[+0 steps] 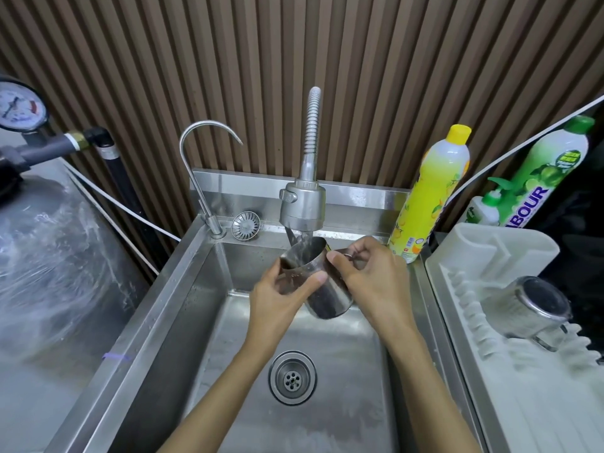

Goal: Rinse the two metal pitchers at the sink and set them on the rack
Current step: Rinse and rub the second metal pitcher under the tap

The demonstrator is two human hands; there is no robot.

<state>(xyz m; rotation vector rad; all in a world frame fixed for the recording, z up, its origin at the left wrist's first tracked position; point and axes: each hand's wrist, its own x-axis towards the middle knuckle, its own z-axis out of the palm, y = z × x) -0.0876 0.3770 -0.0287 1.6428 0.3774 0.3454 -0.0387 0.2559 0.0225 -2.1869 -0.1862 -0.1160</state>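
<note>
A metal pitcher (327,297) is tilted over the steel sink (196,289), its mouth under the spray tap (302,207), and water runs into it. My left hand (281,295) grips its body from the left, thumb across the front. My right hand (369,273) holds its handle side on the right, fingers curled round the handle. A second metal pitcher (526,307) lies on its side on the white dish rack (490,256) at the right, handle toward me.
A thin gooseneck tap (199,165) and a loose strainer (245,224) sit at the sink's back left. A yellow soap bottle (428,194) and a green one (536,178) stand behind the rack. The drain (292,377) is below my arms. A wet steel counter (49,273) lies left.
</note>
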